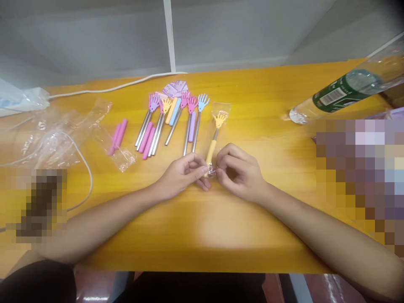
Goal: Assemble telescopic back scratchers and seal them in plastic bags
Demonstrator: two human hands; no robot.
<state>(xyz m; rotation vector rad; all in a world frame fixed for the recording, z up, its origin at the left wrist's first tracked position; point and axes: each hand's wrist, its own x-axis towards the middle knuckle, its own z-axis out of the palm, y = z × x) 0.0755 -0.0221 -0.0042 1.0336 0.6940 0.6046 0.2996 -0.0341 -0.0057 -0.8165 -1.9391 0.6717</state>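
Observation:
A yellow hand-shaped back scratcher [215, 134] lies in a clear plastic sleeve [221, 110] on the yellow wooden table [202, 235]. My left hand [183, 174] pinches the handle end of the sleeve. My right hand [240, 170] is closed on the same end from the right, fingers curled over the plastic. Just behind them lies a fan of several unwrapped scratchers [170, 120] with pink, yellow and blue hands and steel shafts.
A sleeve holding pink handles [117, 136] lies at the left, with crumpled clear bags [53, 134] and a white cable [104, 89]. Small printed cards [175, 88] sit behind the scratchers. A green-labelled plastic bottle [341, 93] lies at the right. Blurred patches sit at both sides.

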